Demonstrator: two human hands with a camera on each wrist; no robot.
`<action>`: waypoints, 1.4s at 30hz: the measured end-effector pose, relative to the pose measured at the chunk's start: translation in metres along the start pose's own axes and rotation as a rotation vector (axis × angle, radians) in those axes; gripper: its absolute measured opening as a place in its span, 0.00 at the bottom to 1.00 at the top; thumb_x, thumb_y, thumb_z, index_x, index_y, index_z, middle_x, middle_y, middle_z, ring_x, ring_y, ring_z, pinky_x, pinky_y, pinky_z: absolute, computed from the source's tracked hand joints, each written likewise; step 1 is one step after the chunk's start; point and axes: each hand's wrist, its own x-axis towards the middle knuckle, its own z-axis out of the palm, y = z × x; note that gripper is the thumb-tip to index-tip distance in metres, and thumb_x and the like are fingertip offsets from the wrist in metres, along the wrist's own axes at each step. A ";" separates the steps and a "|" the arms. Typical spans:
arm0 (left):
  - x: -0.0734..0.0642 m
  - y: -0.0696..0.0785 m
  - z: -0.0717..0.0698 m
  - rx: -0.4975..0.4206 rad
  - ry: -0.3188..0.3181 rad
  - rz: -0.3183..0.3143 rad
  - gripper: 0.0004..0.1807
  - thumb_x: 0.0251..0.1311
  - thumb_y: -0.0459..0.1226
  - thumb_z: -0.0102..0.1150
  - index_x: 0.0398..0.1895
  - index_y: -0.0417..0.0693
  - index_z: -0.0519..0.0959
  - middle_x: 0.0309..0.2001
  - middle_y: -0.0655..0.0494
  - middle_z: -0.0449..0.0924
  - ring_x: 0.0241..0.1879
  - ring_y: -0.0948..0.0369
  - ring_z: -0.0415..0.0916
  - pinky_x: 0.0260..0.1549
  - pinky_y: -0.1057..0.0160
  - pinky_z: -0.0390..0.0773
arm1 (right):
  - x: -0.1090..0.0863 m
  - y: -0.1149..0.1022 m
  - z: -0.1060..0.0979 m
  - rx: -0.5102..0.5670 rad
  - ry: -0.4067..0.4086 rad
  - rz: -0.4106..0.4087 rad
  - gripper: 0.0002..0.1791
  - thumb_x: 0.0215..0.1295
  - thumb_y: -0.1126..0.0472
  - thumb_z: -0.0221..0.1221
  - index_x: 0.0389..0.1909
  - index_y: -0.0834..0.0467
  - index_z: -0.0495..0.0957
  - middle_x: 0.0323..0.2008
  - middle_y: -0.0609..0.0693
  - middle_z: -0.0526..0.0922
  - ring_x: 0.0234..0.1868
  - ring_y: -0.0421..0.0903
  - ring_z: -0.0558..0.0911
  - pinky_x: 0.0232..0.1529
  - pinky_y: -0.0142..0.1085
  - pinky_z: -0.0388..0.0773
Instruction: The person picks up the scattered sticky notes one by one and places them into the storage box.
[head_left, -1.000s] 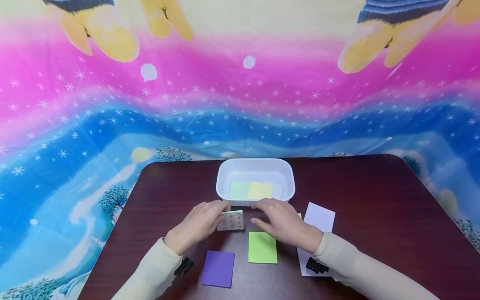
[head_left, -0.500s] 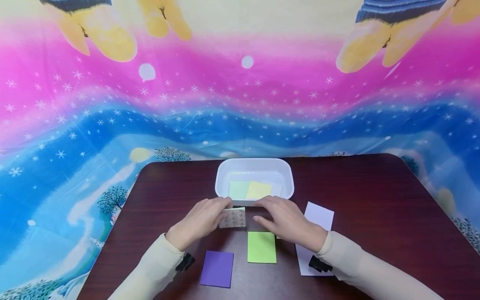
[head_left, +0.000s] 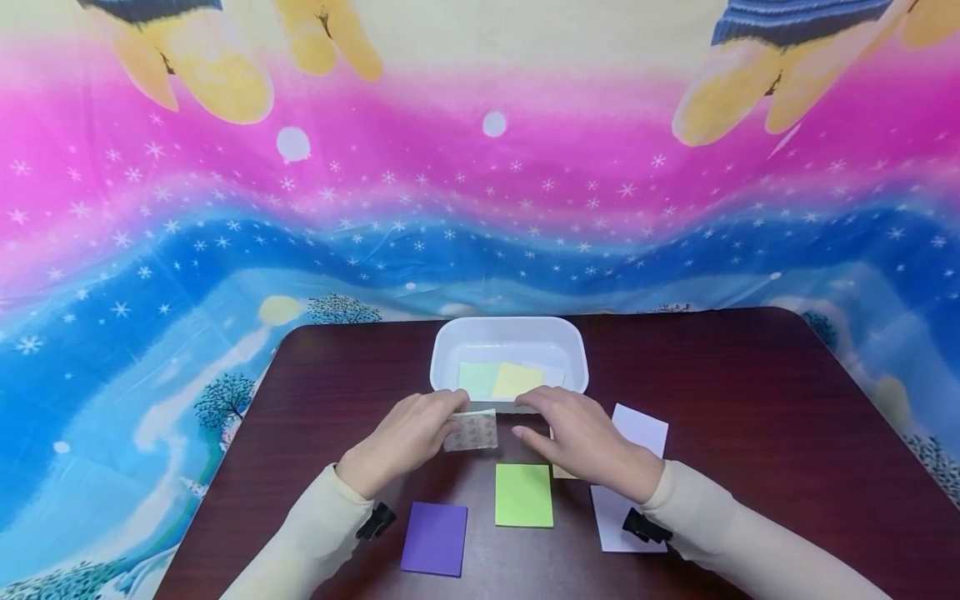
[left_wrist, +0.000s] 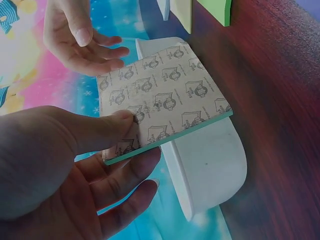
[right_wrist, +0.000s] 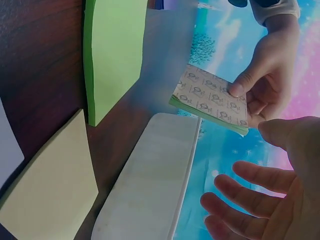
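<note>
My left hand (head_left: 401,437) pinches a green sticky note pad (head_left: 476,431) between thumb and fingers, its printed backing (left_wrist: 165,95) facing me. The pad is held up in front of the white plastic tray (head_left: 510,406). Just right of the pad, my right hand (head_left: 588,437) hovers with loosely bent, spread fingers and holds nothing; the right wrist view shows a gap between it and the pad. Inside the tray lie a pale green note (head_left: 474,379), a yellow note (head_left: 517,381) and a whitish one, partly overlapping.
On the dark wooden table (head_left: 720,392) lie a purple pad (head_left: 435,538) and a bright green pad (head_left: 523,496). A cream pad (right_wrist: 55,185) and white paper (head_left: 641,433) sit partly under my right hand and arm. A printed cloth (head_left: 480,200) hangs behind.
My left hand has shifted slightly right and up in the head view, carrying the pad along. My right hand has moved a little right, uncovering more of the cream pad.
</note>
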 end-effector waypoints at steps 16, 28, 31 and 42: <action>0.012 0.005 -0.008 -0.018 -0.019 -0.039 0.08 0.64 0.33 0.66 0.41 0.53 0.77 0.33 0.61 0.83 0.23 0.67 0.68 0.24 0.69 0.70 | -0.003 0.008 -0.009 -0.023 0.022 0.017 0.22 0.65 0.47 0.66 0.55 0.54 0.82 0.53 0.50 0.87 0.55 0.48 0.85 0.53 0.47 0.83; 0.019 0.006 -0.014 -0.017 0.009 -0.015 0.07 0.64 0.34 0.66 0.41 0.53 0.77 0.31 0.62 0.82 0.22 0.66 0.66 0.24 0.68 0.69 | -0.001 0.013 -0.014 -0.019 0.030 0.031 0.22 0.65 0.47 0.67 0.55 0.54 0.82 0.52 0.50 0.87 0.54 0.47 0.85 0.51 0.46 0.83; 0.020 0.007 -0.016 -0.019 0.012 -0.019 0.07 0.65 0.34 0.65 0.41 0.53 0.77 0.31 0.61 0.82 0.22 0.66 0.66 0.24 0.68 0.69 | 0.000 0.014 -0.015 -0.021 0.040 0.029 0.22 0.64 0.47 0.67 0.55 0.54 0.82 0.52 0.50 0.87 0.54 0.47 0.86 0.50 0.46 0.84; 0.030 0.009 -0.021 -0.039 0.024 -0.023 0.07 0.66 0.34 0.64 0.42 0.52 0.77 0.33 0.61 0.83 0.25 0.66 0.69 0.26 0.67 0.71 | 0.003 0.019 -0.017 -0.029 0.039 0.037 0.22 0.64 0.49 0.68 0.54 0.55 0.82 0.52 0.51 0.87 0.53 0.48 0.86 0.49 0.46 0.84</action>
